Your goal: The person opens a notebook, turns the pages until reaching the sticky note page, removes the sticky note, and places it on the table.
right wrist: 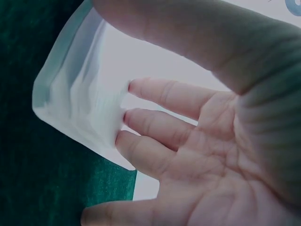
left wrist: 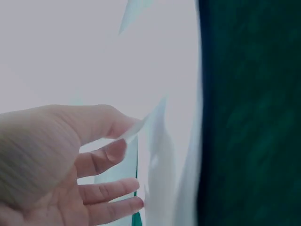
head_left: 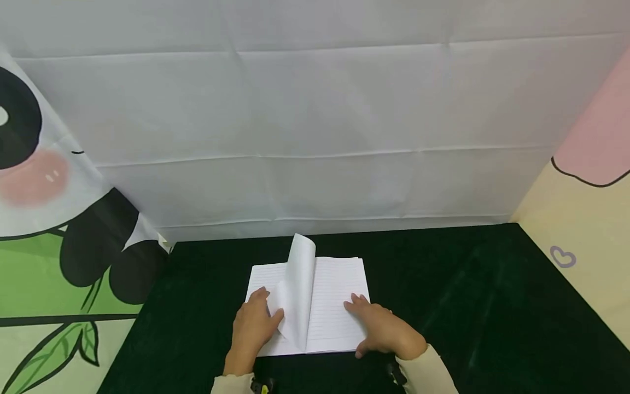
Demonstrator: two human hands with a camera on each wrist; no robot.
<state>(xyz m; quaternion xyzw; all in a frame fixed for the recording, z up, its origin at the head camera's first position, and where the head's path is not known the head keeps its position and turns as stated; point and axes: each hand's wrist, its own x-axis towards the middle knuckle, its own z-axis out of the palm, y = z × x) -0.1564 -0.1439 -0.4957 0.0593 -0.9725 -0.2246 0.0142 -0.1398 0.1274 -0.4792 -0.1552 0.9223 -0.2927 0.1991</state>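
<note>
An open notebook (head_left: 339,306) with white lined paper lies on the dark green cloth. One of its pages (head_left: 301,284) stands raised and curled near the spine, leaning left. My left hand (head_left: 253,328) is at the left half, with the raised page's edge between thumb and index finger. In the left wrist view the thumb lies along that page (left wrist: 164,61), while the other fingers (left wrist: 110,190) are loosely bent. My right hand (head_left: 384,328) rests at the right page's outer edge, fingers extended onto the paper. In the right wrist view its fingers (right wrist: 153,120) are spread over the paper.
Dark green cloth (head_left: 443,284) covers the table around the notebook. A creased white sheet (head_left: 315,126) hangs behind. Patterned cloths with a cartoon figure (head_left: 34,175) and a small heart (head_left: 563,257) line the left and right sides.
</note>
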